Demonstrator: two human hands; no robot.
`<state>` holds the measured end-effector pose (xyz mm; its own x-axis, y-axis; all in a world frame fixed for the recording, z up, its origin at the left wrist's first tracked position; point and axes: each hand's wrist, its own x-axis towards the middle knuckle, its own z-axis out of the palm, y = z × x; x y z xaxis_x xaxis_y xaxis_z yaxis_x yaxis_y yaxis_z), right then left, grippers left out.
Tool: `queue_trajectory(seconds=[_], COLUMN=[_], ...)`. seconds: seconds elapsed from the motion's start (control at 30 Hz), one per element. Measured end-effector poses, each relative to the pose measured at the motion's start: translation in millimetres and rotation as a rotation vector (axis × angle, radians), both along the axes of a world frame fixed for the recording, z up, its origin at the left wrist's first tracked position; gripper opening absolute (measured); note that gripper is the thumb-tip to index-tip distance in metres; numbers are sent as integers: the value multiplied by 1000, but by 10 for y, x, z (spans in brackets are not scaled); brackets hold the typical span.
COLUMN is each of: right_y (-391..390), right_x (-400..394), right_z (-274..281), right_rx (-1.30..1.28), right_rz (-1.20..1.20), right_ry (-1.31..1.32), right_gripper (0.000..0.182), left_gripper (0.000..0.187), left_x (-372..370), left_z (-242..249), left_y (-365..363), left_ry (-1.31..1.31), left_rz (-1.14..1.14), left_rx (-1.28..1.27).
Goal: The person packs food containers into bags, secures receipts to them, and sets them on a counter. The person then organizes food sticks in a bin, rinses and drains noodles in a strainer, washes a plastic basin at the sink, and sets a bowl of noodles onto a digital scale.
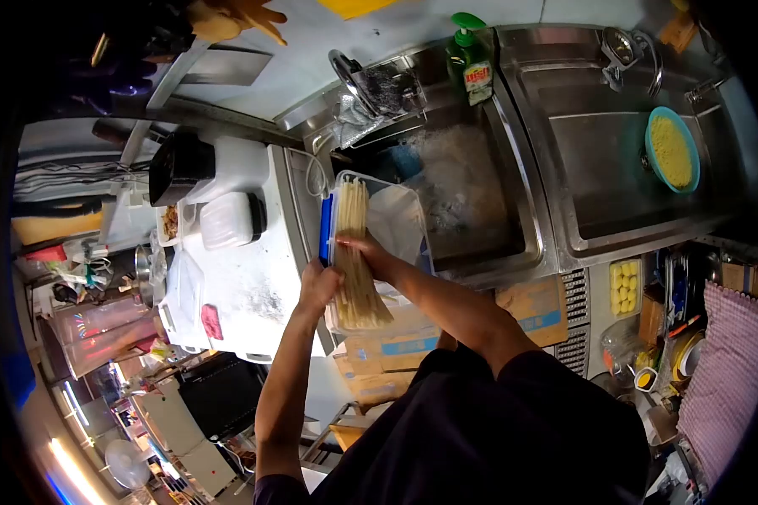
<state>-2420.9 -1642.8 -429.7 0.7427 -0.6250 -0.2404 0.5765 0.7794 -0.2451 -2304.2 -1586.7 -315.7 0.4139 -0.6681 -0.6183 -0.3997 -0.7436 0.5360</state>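
Observation:
A bundle of long, thin, pale sticks, which look like bamboo skewers, lies lengthwise over a clear plastic container. My right hand is closed around the middle of the bundle. Below it the sticks fan out a little toward my body. My left hand is closed at the container's left side, beside the sticks; its fingertips are partly hidden, and it seems to grip the rim. A blue clip strip runs along that side, just above my left hand. The container rests by the sink's near left corner.
Cloudy water stands in the left sink, with a green soap bottle behind it. A turquoise colander with yellow bits sits in the right sink. At left, a white worktop holds a lidded tub and a pink cloth.

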Motion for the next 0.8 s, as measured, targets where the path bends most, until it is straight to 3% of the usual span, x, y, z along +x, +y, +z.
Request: queue_trajectory(seconds=[0.1, 0.2, 0.27, 0.37, 0.43, 0.57, 0.63, 0.8], right_y=[-50, -58, -68, -69, -74, -119, -154, -164], right_x=[1, -2, 20, 134, 182, 253, 234, 173], right_z=[15, 17, 0, -148, -185, -131, -45, 81], right_rx=[72, 137, 155, 160, 265, 318, 355, 267], right_rz=[-24, -20, -23, -36, 14, -58, -164, -241], right_ry=[-74, -211, -303, -380, -580, -610, -499, -545], right_gripper=[40, 37, 37, 39, 36, 40, 44, 49], left_gripper=[42, 44, 44, 45, 45, 47, 48, 49], left_x=[-144, -165, -406, -623, -780, -993, -1108, -1324], left_z=[222, 162, 333, 530, 688, 836, 914, 1017], left_y=[-195, -245, -356, -410, -486, -642, -711, -776], left_ry=[-49, -265, -564, -628, -662, -758, -790, -859], left_rz=[-138, -199, -315, -344, -370, -412, -421, -424], left_rx=[81, 57, 105, 113, 130, 149, 156, 149])
